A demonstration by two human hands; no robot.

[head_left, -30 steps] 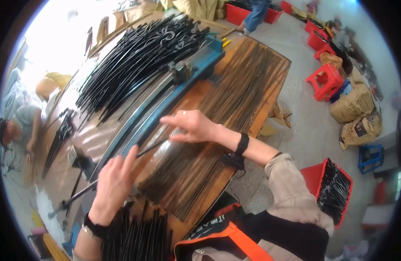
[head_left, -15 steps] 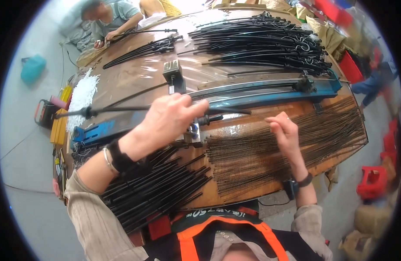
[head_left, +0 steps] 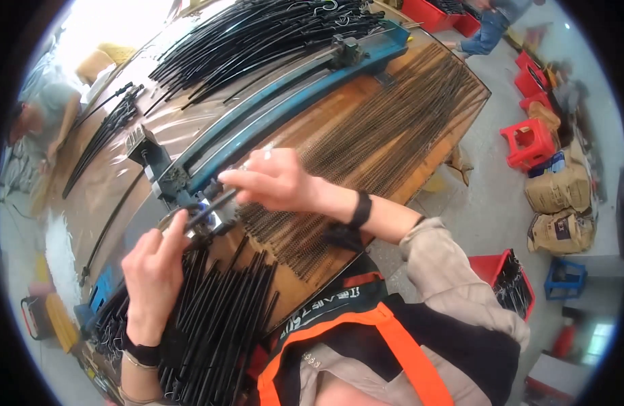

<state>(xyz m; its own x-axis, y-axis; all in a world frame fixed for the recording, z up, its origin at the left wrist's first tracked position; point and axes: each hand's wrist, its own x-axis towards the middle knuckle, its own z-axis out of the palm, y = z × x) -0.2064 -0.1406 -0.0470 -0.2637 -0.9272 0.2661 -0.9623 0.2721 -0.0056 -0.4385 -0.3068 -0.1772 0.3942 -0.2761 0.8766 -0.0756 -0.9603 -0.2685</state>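
1. Half a second ago the left hand (head_left: 153,271) lay spread over the middle of the blue jig and the right hand (head_left: 274,179) rested flat on the springs; now both meet at the jig's near end.
2. The short black rod (head_left: 213,203) sits at the clamp end of the blue rail jig (head_left: 271,115), on the table (head_left: 420,169), between the two hands.
3. The right fingers (head_left: 234,179) are nearly closed, pinching the rod's upper end.
4. The left fingers (head_left: 176,227) are curled and partly closed, their tips touching the rod's lower end by the metal fitting; whether they truly grip it cannot be told.
5. The shift suggests the work has passed from reaching to fine placing of the rod at the clamp.
6. Black rods (head_left: 217,318) lie bundled under the left forearm; thin springs (head_left: 386,128) lie spread to the right.
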